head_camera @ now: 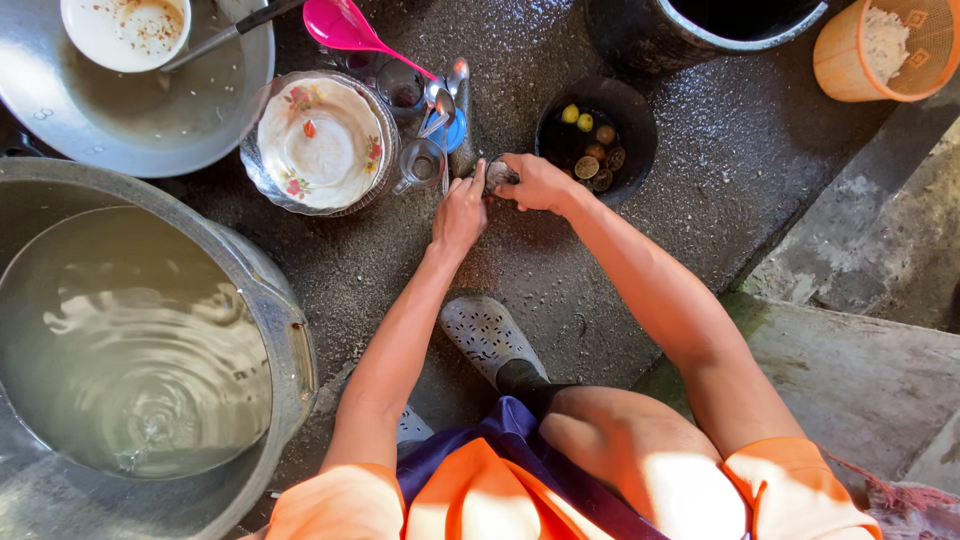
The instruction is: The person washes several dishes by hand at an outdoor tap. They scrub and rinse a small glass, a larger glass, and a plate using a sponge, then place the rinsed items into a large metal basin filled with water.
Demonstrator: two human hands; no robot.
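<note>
A small grey scrubbing pad sits between both hands on the wet concrete floor, just in front of a black bowl of small round fruits. The right hand is clamped around the pad, fingers curled over it. The left hand lies just beside it, fingers closed on the handle of a spoon; whether the two hands touch is hard to tell. Close by stand a glass mug and more spoons. Left of these lies a flowered plate in a glass dish, with a pink ladle above. Further left sits a large metal basin of water. An orange basket stands at the top right.
</note>
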